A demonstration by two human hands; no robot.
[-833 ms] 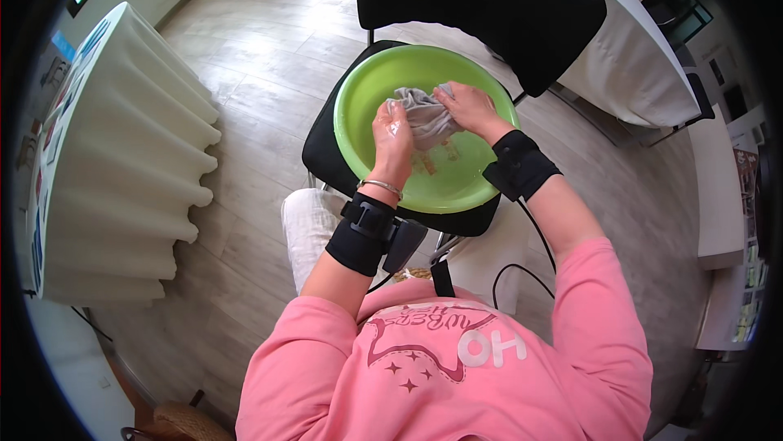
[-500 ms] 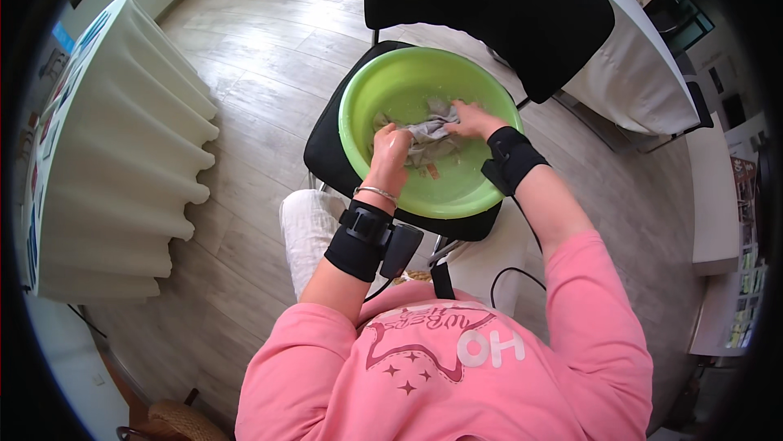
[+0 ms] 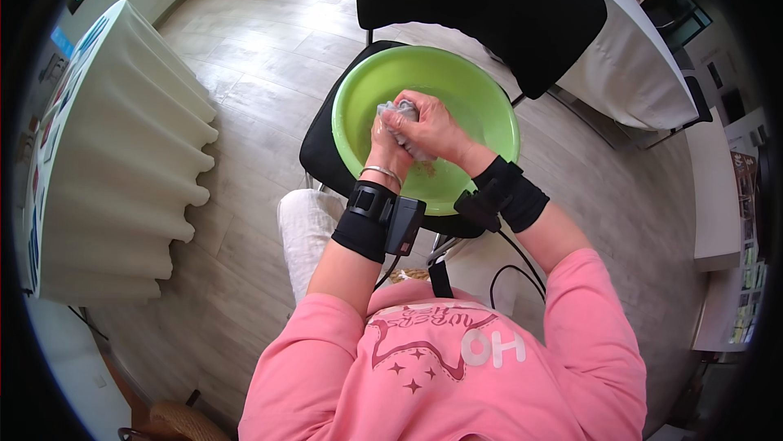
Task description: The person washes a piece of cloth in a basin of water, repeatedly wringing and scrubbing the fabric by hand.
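Note:
A bunched grey wet cloth is squeezed between my two hands above a light green plastic basin. My left hand grips it from the left, its fingers mostly hidden by the cloth and the other hand. Over the cloth's right side, my right hand is closed with bent fingers. Shallow water lies in the basin, and a small reddish-brown patch shows below my hands. The basin rests on the seat of a black chair.
The chair's black backrest rises beyond the basin. To the left stands a table with a cream cloth; another cloth-covered table is at the far right. Black cables hang from my wrist straps near my lap.
My hands have come together, the right moving left and the left slightly up. The cloth, spread low in the basin before, is now lifted and gathered into a bundle between them.

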